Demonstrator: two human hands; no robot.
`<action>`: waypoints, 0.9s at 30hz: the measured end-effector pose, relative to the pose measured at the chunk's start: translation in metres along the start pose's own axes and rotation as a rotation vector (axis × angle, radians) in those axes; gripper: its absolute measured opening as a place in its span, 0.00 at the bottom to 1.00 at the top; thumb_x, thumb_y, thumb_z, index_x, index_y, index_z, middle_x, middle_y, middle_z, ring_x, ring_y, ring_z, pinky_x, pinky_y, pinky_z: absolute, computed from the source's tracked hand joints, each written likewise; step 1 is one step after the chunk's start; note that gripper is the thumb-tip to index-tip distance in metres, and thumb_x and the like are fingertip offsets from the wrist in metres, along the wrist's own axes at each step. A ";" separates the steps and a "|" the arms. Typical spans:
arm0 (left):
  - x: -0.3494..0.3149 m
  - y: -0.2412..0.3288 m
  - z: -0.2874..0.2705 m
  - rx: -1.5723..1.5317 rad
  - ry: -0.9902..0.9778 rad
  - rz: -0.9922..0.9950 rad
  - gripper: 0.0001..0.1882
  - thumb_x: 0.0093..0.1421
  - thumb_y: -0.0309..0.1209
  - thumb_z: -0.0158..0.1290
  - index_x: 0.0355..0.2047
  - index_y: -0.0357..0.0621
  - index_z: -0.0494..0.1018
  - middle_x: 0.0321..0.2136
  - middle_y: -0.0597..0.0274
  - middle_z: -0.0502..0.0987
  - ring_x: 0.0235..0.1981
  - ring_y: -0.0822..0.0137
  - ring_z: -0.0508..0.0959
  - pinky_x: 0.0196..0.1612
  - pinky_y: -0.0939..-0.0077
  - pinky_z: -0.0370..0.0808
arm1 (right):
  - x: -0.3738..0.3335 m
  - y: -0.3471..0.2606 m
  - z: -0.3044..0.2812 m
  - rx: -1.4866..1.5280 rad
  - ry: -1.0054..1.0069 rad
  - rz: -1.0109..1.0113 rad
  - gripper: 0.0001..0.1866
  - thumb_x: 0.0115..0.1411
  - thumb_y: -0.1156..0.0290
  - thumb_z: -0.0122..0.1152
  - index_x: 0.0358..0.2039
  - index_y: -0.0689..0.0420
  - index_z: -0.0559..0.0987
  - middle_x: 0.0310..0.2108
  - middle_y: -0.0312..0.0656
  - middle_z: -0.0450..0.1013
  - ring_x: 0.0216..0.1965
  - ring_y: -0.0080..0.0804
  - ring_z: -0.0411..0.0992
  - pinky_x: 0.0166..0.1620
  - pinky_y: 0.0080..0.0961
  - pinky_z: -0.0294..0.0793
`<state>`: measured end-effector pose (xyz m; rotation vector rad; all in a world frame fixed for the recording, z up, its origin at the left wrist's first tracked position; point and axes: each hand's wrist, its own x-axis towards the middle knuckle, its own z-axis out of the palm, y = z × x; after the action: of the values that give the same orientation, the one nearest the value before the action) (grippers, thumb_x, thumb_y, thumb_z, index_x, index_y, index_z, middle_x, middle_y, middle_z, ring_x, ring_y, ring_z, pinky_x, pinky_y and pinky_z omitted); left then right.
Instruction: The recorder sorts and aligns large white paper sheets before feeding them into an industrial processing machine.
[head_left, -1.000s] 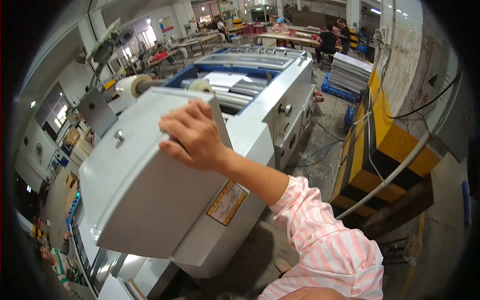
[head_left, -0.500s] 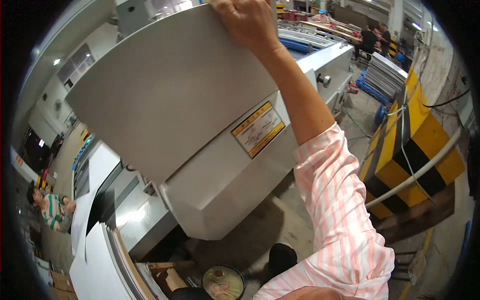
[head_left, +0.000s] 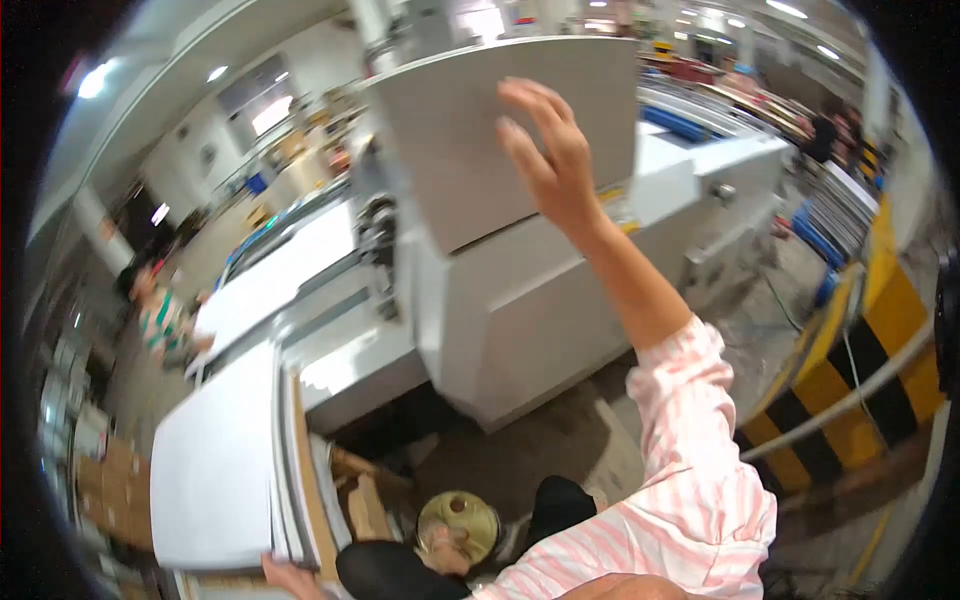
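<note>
My right hand (head_left: 555, 155) is raised with its fingers spread, holding nothing. Behind it stands a broad grey panel (head_left: 430, 130) on top of the pale machine; I cannot tell whether the fingertips touch it. At the lower left, my left hand (head_left: 290, 578) is at the near corner of a stack of large white sheets (head_left: 215, 460). Only part of that hand shows, and its grip is unclear. Brown board edges show along the stack's right side.
The machine body (head_left: 530, 330) fills the middle. A round yellowish stool or lid (head_left: 462, 525) is low between my knees. Black-and-yellow striped barrier (head_left: 840, 370) stands at right, with stacked sheets (head_left: 835, 210) beyond. A person in a striped top (head_left: 165, 320) is at far left.
My right hand has let go of the grey panel's top edge and opened. My left hand has come into view at the sheet stack. The view has shifted, showing more on the left.
</note>
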<state>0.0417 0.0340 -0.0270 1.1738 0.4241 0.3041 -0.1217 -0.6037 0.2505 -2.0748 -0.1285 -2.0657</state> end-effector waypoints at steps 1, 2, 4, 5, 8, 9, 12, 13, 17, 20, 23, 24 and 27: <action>-0.009 -0.001 0.005 0.062 -0.024 0.117 0.14 0.54 0.37 0.49 0.32 0.37 0.72 0.29 0.56 0.74 0.30 0.61 0.74 0.36 0.64 0.71 | -0.020 -0.034 0.007 0.138 -0.084 -0.010 0.16 0.54 0.71 0.55 0.44 0.60 0.73 0.48 0.49 0.68 0.49 0.46 0.65 0.51 0.34 0.64; -0.041 0.011 0.041 0.022 0.045 -0.086 0.16 0.53 0.37 0.47 0.33 0.36 0.72 0.31 0.55 0.74 0.30 0.58 0.74 0.34 0.64 0.73 | -0.038 -0.064 0.003 0.200 -0.178 -0.006 0.17 0.53 0.73 0.55 0.44 0.60 0.73 0.47 0.49 0.68 0.49 0.46 0.65 0.50 0.33 0.65; -0.014 -0.008 0.028 -0.101 -0.006 0.108 0.11 0.52 0.31 0.50 0.32 0.36 0.72 0.30 0.53 0.74 0.29 0.59 0.74 0.35 0.63 0.73 | -0.076 -0.119 0.014 0.378 -0.360 0.017 0.17 0.51 0.77 0.56 0.44 0.59 0.73 0.46 0.48 0.68 0.48 0.45 0.67 0.49 0.31 0.66; -0.003 -0.014 0.026 -0.018 0.061 0.186 0.10 0.53 0.31 0.49 0.32 0.35 0.72 0.29 0.54 0.74 0.29 0.60 0.74 0.34 0.64 0.73 | -0.094 -0.139 0.020 0.449 -0.454 0.028 0.17 0.50 0.77 0.57 0.43 0.59 0.74 0.46 0.47 0.68 0.47 0.44 0.67 0.49 0.31 0.66; 0.012 -0.021 0.023 0.058 0.151 0.294 0.10 0.54 0.32 0.51 0.31 0.37 0.75 0.21 0.68 0.71 0.20 0.74 0.66 0.22 0.76 0.64 | -0.156 -0.187 0.058 0.710 -0.654 0.262 0.12 0.52 0.76 0.57 0.40 0.61 0.75 0.45 0.47 0.69 0.45 0.40 0.69 0.47 0.28 0.67; -0.001 -0.020 0.039 0.046 0.129 0.358 0.09 0.54 0.31 0.52 0.32 0.38 0.76 0.19 0.69 0.71 0.17 0.77 0.64 0.19 0.80 0.62 | -0.176 -0.197 0.071 0.768 -0.711 0.345 0.11 0.53 0.76 0.57 0.39 0.62 0.76 0.44 0.47 0.69 0.44 0.38 0.69 0.47 0.28 0.67; -0.025 -0.011 0.047 0.224 0.153 0.307 0.09 0.53 0.30 0.53 0.31 0.38 0.76 0.22 0.64 0.75 0.21 0.75 0.70 0.24 0.80 0.66 | -0.230 -0.231 0.106 1.064 -0.849 0.676 0.08 0.55 0.75 0.54 0.35 0.63 0.77 0.38 0.42 0.71 0.36 0.25 0.69 0.39 0.19 0.67; -0.027 -0.010 0.046 0.231 0.148 0.436 0.10 0.53 0.31 0.54 0.31 0.36 0.76 0.23 0.62 0.76 0.24 0.72 0.73 0.27 0.78 0.68 | -0.239 -0.245 0.117 1.123 -0.871 0.688 0.08 0.56 0.75 0.54 0.36 0.63 0.77 0.37 0.41 0.72 0.35 0.23 0.69 0.37 0.17 0.67; -0.034 -0.013 0.034 0.285 0.192 0.460 0.13 0.53 0.32 0.53 0.31 0.32 0.74 0.28 0.52 0.75 0.32 0.60 0.75 0.36 0.70 0.69 | -0.248 -0.307 0.152 1.089 -1.091 0.662 0.08 0.56 0.73 0.54 0.34 0.62 0.78 0.27 0.38 0.72 0.28 0.22 0.69 0.32 0.19 0.67; -0.041 -0.004 0.041 0.350 0.124 0.468 0.13 0.53 0.34 0.52 0.29 0.34 0.75 0.28 0.52 0.73 0.33 0.59 0.73 0.38 0.70 0.68 | -0.253 -0.333 0.189 1.026 -1.085 0.534 0.08 0.56 0.72 0.56 0.35 0.61 0.77 0.25 0.37 0.72 0.28 0.23 0.71 0.31 0.19 0.67; -0.043 -0.002 0.039 0.305 0.089 0.488 0.13 0.53 0.34 0.52 0.29 0.34 0.75 0.28 0.51 0.73 0.33 0.58 0.73 0.38 0.70 0.68 | -0.242 -0.373 0.218 0.803 -1.031 0.321 0.08 0.54 0.69 0.58 0.33 0.58 0.78 0.24 0.39 0.71 0.28 0.31 0.71 0.31 0.23 0.68; -0.042 -0.003 0.037 0.299 0.082 0.485 0.12 0.52 0.33 0.52 0.29 0.34 0.75 0.27 0.51 0.73 0.32 0.58 0.73 0.37 0.70 0.68 | -0.239 -0.386 0.228 0.802 -1.033 0.311 0.08 0.54 0.69 0.58 0.33 0.58 0.78 0.24 0.39 0.71 0.28 0.31 0.71 0.31 0.23 0.68; -0.037 -0.006 0.038 0.390 0.125 0.513 0.13 0.53 0.34 0.52 0.32 0.35 0.75 0.29 0.52 0.75 0.33 0.60 0.75 0.37 0.71 0.70 | -0.235 -0.409 0.253 0.662 -0.912 0.059 0.08 0.49 0.66 0.60 0.26 0.57 0.78 0.27 0.43 0.72 0.32 0.42 0.70 0.34 0.33 0.69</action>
<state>0.0277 -0.0160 -0.0147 1.6485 0.2908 0.7676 0.0366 -0.1318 0.0531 -2.2867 -0.7462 -0.7168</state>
